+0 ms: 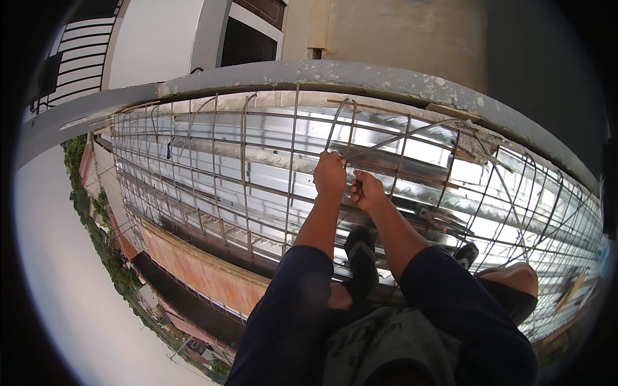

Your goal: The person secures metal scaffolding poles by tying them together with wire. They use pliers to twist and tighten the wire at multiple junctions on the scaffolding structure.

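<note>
A grid of thin steel rebar [294,154] spreads beneath me over shiny corrugated metal sheeting [270,132]. My left hand [330,174] is closed in a fist around the lower end of a bent rebar rod [335,122], which curves down from the wall side. Just right of it and slightly nearer, my right hand [367,190] has its fingers curled together at the grid. Whatever those fingers pinch, if anything, is too small to make out. The two hands are close but apart.
A grey concrete ledge [386,77] curves along the far side below a building wall. My shoe [360,251] stands within the grid. Right of it lies a dark tool-like item [444,222] with reddish parts. A rusty orange panel [199,267] borders the near left, with a drop toward trees beyond.
</note>
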`<act>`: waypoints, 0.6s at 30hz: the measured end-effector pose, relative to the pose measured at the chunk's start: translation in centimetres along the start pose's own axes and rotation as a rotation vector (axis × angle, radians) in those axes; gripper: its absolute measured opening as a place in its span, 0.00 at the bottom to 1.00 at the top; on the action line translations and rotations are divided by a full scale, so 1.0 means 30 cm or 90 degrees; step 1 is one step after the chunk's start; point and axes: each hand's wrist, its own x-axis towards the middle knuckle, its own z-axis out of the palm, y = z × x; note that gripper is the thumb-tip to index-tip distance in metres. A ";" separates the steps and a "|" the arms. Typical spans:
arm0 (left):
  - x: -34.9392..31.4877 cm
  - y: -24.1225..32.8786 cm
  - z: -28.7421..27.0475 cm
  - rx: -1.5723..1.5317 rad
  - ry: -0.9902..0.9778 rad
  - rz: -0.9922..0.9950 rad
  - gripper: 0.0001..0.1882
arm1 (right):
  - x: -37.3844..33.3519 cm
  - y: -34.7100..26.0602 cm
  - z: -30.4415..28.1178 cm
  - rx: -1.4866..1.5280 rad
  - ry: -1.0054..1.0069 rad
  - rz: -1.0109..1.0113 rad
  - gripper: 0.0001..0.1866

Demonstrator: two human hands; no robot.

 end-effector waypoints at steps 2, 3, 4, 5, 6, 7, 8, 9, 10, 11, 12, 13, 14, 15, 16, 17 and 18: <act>-0.026 0.019 0.007 -0.017 0.040 -0.022 0.09 | 0.016 0.005 0.000 0.000 -0.005 0.006 0.10; -0.037 0.022 0.006 -0.037 0.021 -0.049 0.10 | 0.017 0.017 -0.006 0.002 -0.039 -0.001 0.07; -0.038 0.017 0.015 -0.037 0.031 -0.036 0.10 | 0.026 0.020 -0.008 0.008 -0.045 -0.005 0.07; -0.040 0.006 0.027 -0.037 0.043 -0.026 0.11 | 0.030 0.022 -0.005 0.011 -0.052 -0.007 0.06; -0.043 -0.007 0.037 -0.036 0.055 -0.016 0.11 | 0.035 0.026 0.000 0.014 -0.059 -0.008 0.06; -0.048 0.008 0.026 -0.080 0.012 -0.076 0.11 | 0.031 0.016 0.008 0.034 -0.075 -0.010 0.06; -0.059 0.051 -0.018 -0.170 -0.013 -0.120 0.11 | 0.042 -0.005 0.012 0.035 -0.062 -0.011 0.06; -0.088 0.107 -0.082 -0.259 -0.042 -0.166 0.10 | 0.051 -0.024 0.017 0.039 -0.048 -0.009 0.06; -0.108 0.138 -0.125 -0.350 -0.066 -0.212 0.10 | 0.058 -0.036 0.018 0.038 -0.036 -0.007 0.06; -0.107 0.123 -0.120 -0.383 -0.101 -0.235 0.14 | 0.070 -0.036 0.010 0.026 -0.037 0.003 0.06; -0.111 0.103 -0.100 -0.307 -0.067 -0.192 0.15 | 0.084 -0.034 0.007 0.015 -0.037 0.012 0.06; -0.120 0.077 -0.072 -0.233 -0.031 -0.148 0.18 | 0.095 -0.034 0.005 0.003 -0.038 0.020 0.05; -0.131 0.048 -0.038 -0.159 0.001 -0.111 0.20 | 0.075 -0.033 0.011 0.000 -0.036 0.016 0.06; -0.133 0.025 -0.002 -0.145 0.008 -0.102 0.22 | 0.053 -0.031 0.017 -0.003 -0.035 0.012 0.06; -0.130 0.020 0.006 -0.127 0.020 -0.091 0.25 | 0.043 -0.032 0.026 -0.005 -0.039 0.006 0.06; -0.128 0.017 0.015 -0.110 0.031 -0.081 0.27 | 0.035 -0.029 0.033 0.023 -0.047 -0.008 0.06; -0.127 0.017 0.027 -0.083 0.036 -0.078 0.26 | 0.024 -0.024 0.041 0.052 -0.055 -0.022 0.06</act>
